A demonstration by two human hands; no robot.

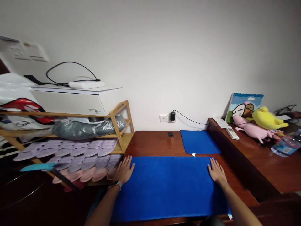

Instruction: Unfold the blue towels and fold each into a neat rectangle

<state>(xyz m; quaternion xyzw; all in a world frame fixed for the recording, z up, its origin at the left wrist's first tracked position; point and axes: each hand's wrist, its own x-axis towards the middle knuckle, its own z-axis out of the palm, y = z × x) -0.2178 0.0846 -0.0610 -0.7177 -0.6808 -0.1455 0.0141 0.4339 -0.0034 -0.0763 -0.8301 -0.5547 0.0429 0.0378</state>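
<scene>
A large blue cloth [169, 188] lies spread out flat on the reddish-brown wooden desk [152, 142]. Flat on its far left corner rests my left hand [124, 170], fingers extended, with a watch on the wrist. At the far right corner my right hand [216, 171] is also laid down, its fingers slightly spread. Neither hand grips anything. Behind the cloth, toward the wall, sits a smaller blue cloth [199, 142], folded, with a white tag [193, 154] at its near edge.
Left stands a wooden rack [128, 138] with several pale slippers [89, 149] and a white box [77, 100] on top. On the raised right surface are a remote [232, 133], a pink plush toy [252, 128], a yellow plush toy [266, 117] and a plastic bottle [285, 146]. A black charger [172, 116] is plugged into the wall.
</scene>
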